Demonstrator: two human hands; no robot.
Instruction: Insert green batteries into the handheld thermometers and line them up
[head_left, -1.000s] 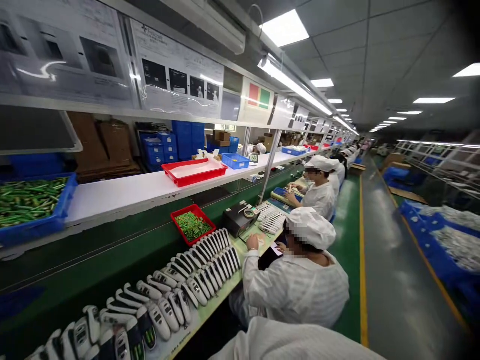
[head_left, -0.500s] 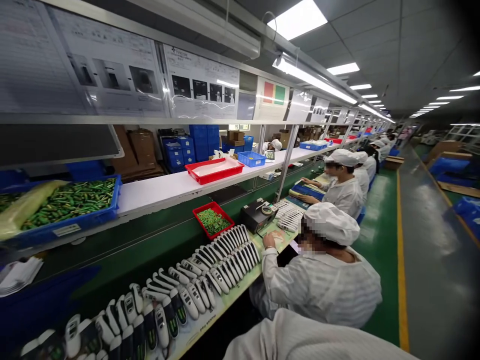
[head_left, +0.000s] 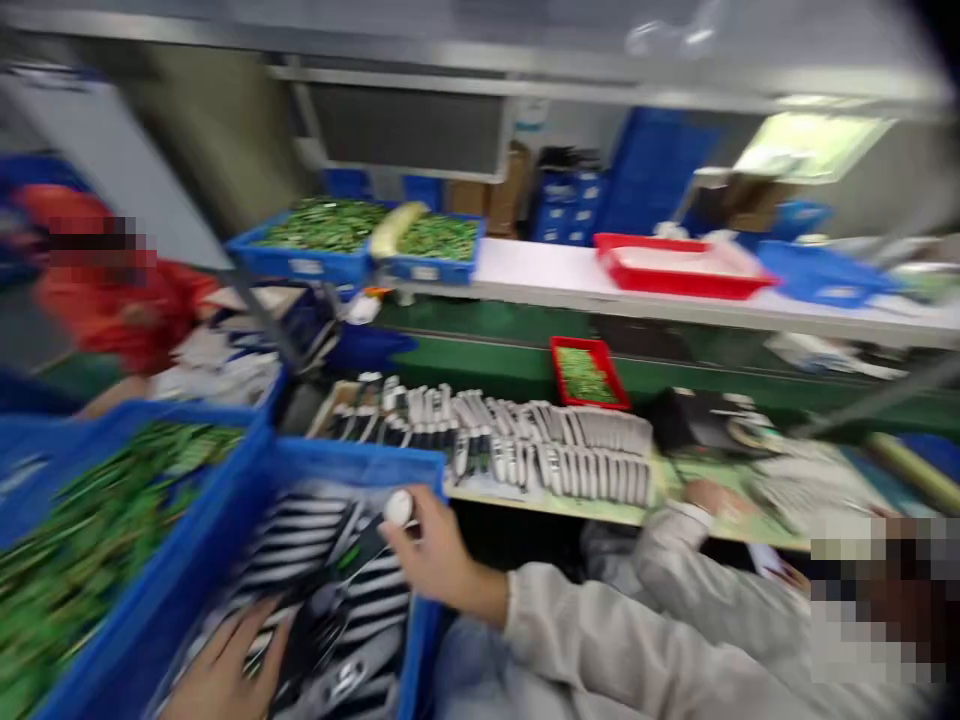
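My right hand (head_left: 435,555) is closed on a dark handheld device with a round white end (head_left: 400,508), just above the right part of a blue bin (head_left: 431,640). Inside that bin lie rows of white-and-black handheld devices (head_left: 300,530). My left hand (head_left: 232,660) reaches over the devices at the bin's near left, its fingers against a dark one (head_left: 296,640). Blur hides whether it grips it. A second blue bin (head_left: 247,460), holding green strip-like parts (head_left: 112,530), stands to the left.
Rows of similar devices (head_left: 562,460) stand on the bench beyond, near a red tray (head_left: 616,385) of green parts. The shelf above carries blue trays (head_left: 307,265) and another red tray (head_left: 675,285). A co-worker's sleeve (head_left: 690,610) is close at right; a person in orange (head_left: 97,300) is at left.
The view has swung left and down, away from the line of seated workers. Both my hands and the blue bins have come into view, with a device in my right hand.
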